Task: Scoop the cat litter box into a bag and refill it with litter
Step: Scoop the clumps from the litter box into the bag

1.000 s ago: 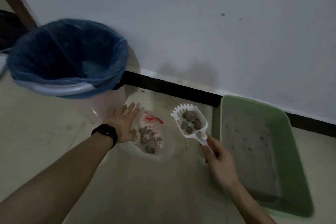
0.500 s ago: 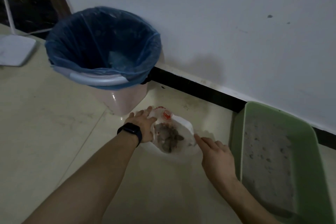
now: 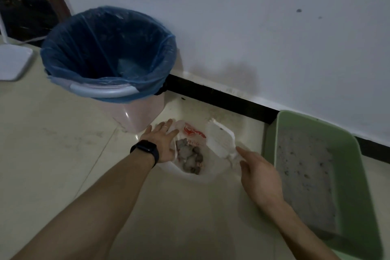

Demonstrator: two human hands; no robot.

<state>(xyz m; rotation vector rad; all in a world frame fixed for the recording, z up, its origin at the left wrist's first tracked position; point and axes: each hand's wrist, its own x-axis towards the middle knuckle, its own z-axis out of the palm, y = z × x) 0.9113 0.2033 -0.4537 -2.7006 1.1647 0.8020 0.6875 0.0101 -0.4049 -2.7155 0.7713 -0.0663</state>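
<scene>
Blue-lined bin at left by the wall. Left hand, fingers spread flat, presses the white bag open on the floor, clumps inside. Right hand grips the white scoop tipped over the bag; green litter box at right.

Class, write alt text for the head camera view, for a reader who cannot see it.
A right hand tips a white scoop over a white bag of litter clumps while the left hand holds it open. A green litter box sits right, a blue-lined bin left.
</scene>
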